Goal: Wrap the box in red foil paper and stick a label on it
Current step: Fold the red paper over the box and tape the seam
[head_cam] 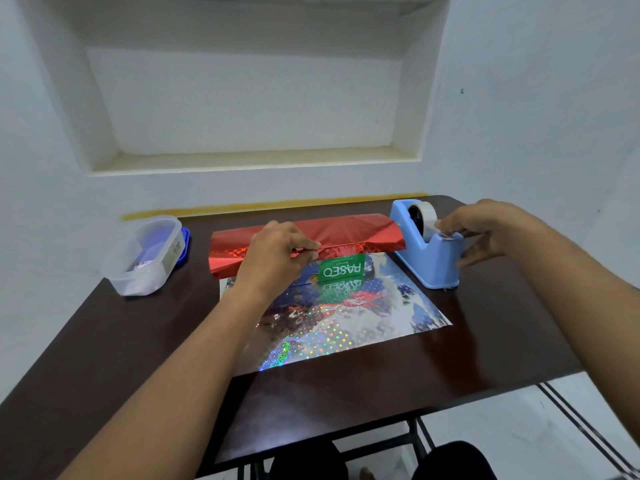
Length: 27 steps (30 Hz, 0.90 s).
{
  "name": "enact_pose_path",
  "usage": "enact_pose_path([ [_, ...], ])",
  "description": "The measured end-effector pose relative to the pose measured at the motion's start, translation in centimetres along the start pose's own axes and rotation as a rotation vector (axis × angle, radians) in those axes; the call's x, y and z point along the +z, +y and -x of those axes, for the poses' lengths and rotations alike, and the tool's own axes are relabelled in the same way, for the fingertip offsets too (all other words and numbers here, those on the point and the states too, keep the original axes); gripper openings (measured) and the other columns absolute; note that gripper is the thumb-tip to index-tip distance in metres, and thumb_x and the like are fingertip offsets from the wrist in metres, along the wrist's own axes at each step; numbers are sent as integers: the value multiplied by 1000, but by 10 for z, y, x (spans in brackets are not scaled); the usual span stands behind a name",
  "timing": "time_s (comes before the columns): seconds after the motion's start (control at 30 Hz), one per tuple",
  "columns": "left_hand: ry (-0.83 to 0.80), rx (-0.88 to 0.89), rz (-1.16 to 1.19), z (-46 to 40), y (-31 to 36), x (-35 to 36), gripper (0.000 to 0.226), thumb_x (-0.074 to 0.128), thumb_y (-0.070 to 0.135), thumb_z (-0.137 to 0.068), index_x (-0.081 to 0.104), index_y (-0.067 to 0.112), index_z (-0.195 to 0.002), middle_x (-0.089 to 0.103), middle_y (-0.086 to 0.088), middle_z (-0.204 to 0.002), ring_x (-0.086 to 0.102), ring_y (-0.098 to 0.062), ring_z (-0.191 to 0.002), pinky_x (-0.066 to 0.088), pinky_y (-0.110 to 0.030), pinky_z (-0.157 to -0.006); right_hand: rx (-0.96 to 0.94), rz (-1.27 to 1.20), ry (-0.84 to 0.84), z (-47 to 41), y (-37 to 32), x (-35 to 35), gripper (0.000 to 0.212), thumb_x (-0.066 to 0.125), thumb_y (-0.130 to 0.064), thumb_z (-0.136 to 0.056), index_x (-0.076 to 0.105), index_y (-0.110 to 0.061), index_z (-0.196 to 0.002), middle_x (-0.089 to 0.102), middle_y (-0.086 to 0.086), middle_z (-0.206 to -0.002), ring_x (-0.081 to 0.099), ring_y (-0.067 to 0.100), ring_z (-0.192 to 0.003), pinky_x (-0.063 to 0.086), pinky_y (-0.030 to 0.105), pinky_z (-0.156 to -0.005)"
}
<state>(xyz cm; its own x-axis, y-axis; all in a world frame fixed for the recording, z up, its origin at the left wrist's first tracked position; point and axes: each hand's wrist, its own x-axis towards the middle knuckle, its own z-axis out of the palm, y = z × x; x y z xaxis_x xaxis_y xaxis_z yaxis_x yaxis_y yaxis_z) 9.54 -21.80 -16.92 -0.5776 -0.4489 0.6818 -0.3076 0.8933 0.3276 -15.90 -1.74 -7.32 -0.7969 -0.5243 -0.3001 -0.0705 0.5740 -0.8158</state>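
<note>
A box (341,270) with a green PASEO panel lies mid-table, its far side covered by red foil paper (346,233) folded over the top. The foil's shiny silver inner side (346,327) spreads flat toward me. My left hand (277,254) pinches the folded red edge down on the box top. At the blue tape dispenser (427,251), my right hand (485,230) reaches with its fingertips on the tape end by the cutter. A white tape roll (424,214) sits in the dispenser.
A clear plastic container (145,258) with a blue lid under it stands at the table's left rear. The dark brown table (485,341) ends against a white wall with a recessed niche. The table's right edge drops off to the floor.
</note>
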Motion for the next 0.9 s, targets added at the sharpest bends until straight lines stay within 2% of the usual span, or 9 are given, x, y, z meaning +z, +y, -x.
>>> enact_pose_path([
  [0.1,2,-4,2,0,0,0,16,85,23,-84,84,28,-99,71,11,-89,55,-18,-85,43,-34,-74,18,-183,-81,-7,0,-5,8,72,-12,-95,66,-7,-97,58,8,-124,55,31,-125,61,58,-60],
  [0.17,0,-1,3,0,0,0,16,85,23,-84,84,27,-99,70,11,-89,55,-17,-84,42,-33,-74,10,-321,-112,-7,0,-8,2,69,-12,-97,68,-11,-97,59,8,-127,48,23,-133,57,66,-67],
  [0.23,2,1,4,0,0,0,16,85,21,-84,84,26,-99,70,11,-89,54,-17,-84,42,-33,-74,-13,-408,-118,-4,2,-8,5,65,-13,-98,69,-14,-96,60,4,-117,46,19,-130,54,67,-68],
  [0.33,6,0,10,1,0,0,16,85,21,-84,84,26,-99,70,10,-88,53,-17,-84,41,-33,-73,-60,-473,-71,2,14,-3,7,64,-8,-97,69,-13,-96,65,-1,-107,55,15,-120,59,60,-53],
  [0.4,8,2,9,1,0,0,17,86,21,-84,84,26,-99,70,9,-89,54,-18,-84,42,-33,-73,-78,-532,-47,6,24,1,9,63,-5,-96,68,-12,-94,66,-2,-101,61,13,-108,60,56,-51],
  [0.5,6,-1,16,1,1,0,17,85,20,-84,84,26,-99,71,7,-89,55,-20,-85,44,-34,-74,-92,-614,-47,12,32,2,11,61,-3,-95,65,-11,-90,62,1,-93,61,12,-93,62,53,-61],
  [0.6,9,0,16,1,1,0,17,86,20,-83,84,26,-100,71,8,-89,55,-20,-86,42,-33,-73,-105,-659,-55,10,37,2,10,62,-2,-93,66,-10,-93,69,1,-91,65,16,-93,61,53,-77],
  [0.77,7,-3,7,1,4,-2,18,85,21,-85,84,26,-102,70,10,-89,54,-18,-86,41,-32,-73,-93,-676,-5,-5,56,8,29,71,-2,-88,68,0,-116,73,10,-104,70,21,-94,61,41,-68],
  [0.9,1,-7,4,2,4,-3,18,84,22,-86,84,27,-103,67,13,-89,54,-17,-88,38,-30,-73,-134,-663,45,-6,62,12,33,74,1,-89,58,7,-117,66,10,-97,69,18,-88,62,39,-76],
])
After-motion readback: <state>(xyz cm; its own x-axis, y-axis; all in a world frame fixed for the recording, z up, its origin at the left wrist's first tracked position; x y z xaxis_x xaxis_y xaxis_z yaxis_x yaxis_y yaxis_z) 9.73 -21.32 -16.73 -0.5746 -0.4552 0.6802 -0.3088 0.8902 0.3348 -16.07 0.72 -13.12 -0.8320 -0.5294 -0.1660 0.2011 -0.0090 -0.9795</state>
